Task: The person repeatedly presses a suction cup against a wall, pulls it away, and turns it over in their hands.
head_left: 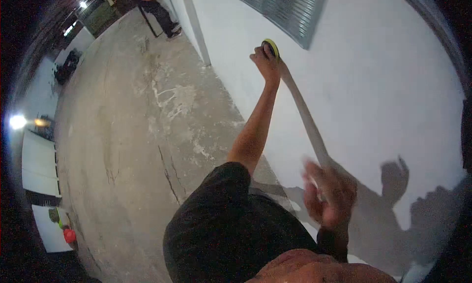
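Observation:
My left hand (266, 62) reaches far out along the white wall (354, 96). Its fingers are curled over a round yellow-and-black sanding pad (272, 47), which appears to lie against the wall surface. Closer to my body, my right hand (330, 194) is raised in front of the wall. Motion smears its fingers, so I cannot make out whether anything is in them. Above and to the right of the pad is a grey louvred vent panel (287, 12) on the wall.
Stained, cracked concrete floor (123, 125) runs along the wall. Another person (160, 15) in dark clothes stands near the wall farther off. White panels (39, 162), a red object (69, 235) and a bright lamp (18, 121) are at the left. Shadows fall on the wall.

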{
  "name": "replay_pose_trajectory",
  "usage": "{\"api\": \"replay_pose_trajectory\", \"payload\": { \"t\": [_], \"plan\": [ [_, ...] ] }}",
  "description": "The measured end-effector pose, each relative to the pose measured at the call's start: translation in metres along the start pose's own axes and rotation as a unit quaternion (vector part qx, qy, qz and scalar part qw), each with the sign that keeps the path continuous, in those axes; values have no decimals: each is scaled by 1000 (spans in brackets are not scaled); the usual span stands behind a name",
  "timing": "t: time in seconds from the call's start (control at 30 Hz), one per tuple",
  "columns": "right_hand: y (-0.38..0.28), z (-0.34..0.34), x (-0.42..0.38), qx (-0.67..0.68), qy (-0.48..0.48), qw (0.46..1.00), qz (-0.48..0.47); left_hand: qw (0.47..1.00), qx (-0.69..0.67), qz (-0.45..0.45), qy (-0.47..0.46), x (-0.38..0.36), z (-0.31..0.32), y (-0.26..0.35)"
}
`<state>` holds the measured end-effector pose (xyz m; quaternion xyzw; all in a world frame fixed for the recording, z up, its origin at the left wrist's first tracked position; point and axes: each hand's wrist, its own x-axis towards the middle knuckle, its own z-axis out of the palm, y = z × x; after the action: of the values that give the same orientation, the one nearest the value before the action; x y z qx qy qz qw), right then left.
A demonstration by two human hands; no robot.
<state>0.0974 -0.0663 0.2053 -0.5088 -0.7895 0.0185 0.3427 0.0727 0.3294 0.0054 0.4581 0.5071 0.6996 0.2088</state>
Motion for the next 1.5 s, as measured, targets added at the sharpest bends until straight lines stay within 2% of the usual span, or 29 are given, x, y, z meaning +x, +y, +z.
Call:
{"api": "replay_pose_trajectory", "payload": {
  "t": [0.03,0.1,0.17,0.2,0.23,0.27,0.3,0.33,0.4,0.47,0.53,0.63,0.67,0.7,0.77,0.8,0.87,0.93,1.07,1.17,1.2,1.23,1.27,1.33,1.4,1.47,1.5],
  "plan": [
    [-1,4,23,-39,-33,998,45,999,17,51,-7,-23,-6,5],
    [-2,2,36,-115,-115,981,106,995,31,31,-88,-92,-37,34],
    [-14,-13,11,-79,-105,987,88,980,43,121,-150,-159,-46,22],
    [-20,-18,-4,-38,-116,990,75,984,2,160,-81,-194,-53,49],
    [-21,-21,-13,-30,-131,988,73,988,-21,62,-136,-225,-62,70],
    [-18,-19,-28,-30,-135,988,66,985,-2,87,-152,-242,-64,76],
    [-8,-13,-44,-11,-121,988,95,987,-21,74,-142,-246,-65,84],
    [2,-6,-62,9,-106,986,127,988,-41,61,-134,-245,-61,90],
    [16,-5,-101,3,-92,987,133,991,-56,95,-69,-220,-48,83],
    [22,-16,-136,78,-123,957,252,975,80,209,-7,-158,-25,63],
    [32,-18,-174,65,-107,946,298,999,-18,11,-34,-110,-20,85],
    [45,-21,-212,70,-85,925,363,999,-34,5,1,-118,-13,91],
    [47,-19,-222,89,-88,911,394,999,-13,32,-29,-141,-19,97],
    [46,-14,-226,118,-22,918,379,997,7,59,-53,-177,-31,104],
    [46,-11,-228,125,-27,917,378,975,44,207,-65,-245,-47,103],
    [46,-10,-225,130,-30,914,383,981,22,138,-133,-265,-65,116],
    [43,-11,-218,120,-52,919,371,976,-10,139,-168,-244,-62,108],
    [42,-12,-215,102,-80,921,368,985,39,139,-95,-203,-55,120],
    [44,-11,-210,87,-67,938,330,996,-7,57,-67,-179,-54,145],
    [46,-14,-217,105,-55,930,349,979,-20,117,-163,-247,-65,137],
    [47,-8,-217,125,-64,924,356,974,-10,160,-163,-273,-68,132],
    [61,5,-231,124,-35,944,304,974,-39,149,-167,-280,-79,148],
    [63,6,-228,133,-38,948,287,972,-83,139,-172,-271,-77,142],
    [54,-1,-227,110,-68,939,319,968,-41,214,-125,-236,-69,135],
    [48,-3,-231,119,-62,928,348,982,-29,155,-106,-200,-60,138],
    [48,-3,-245,79,-36,941,328,988,-26,142,-48,-165,-45,130],
    [52,-1,-254,74,-32,939,335,988,-32,139,-55,-173,-46,133]
  ]
}}
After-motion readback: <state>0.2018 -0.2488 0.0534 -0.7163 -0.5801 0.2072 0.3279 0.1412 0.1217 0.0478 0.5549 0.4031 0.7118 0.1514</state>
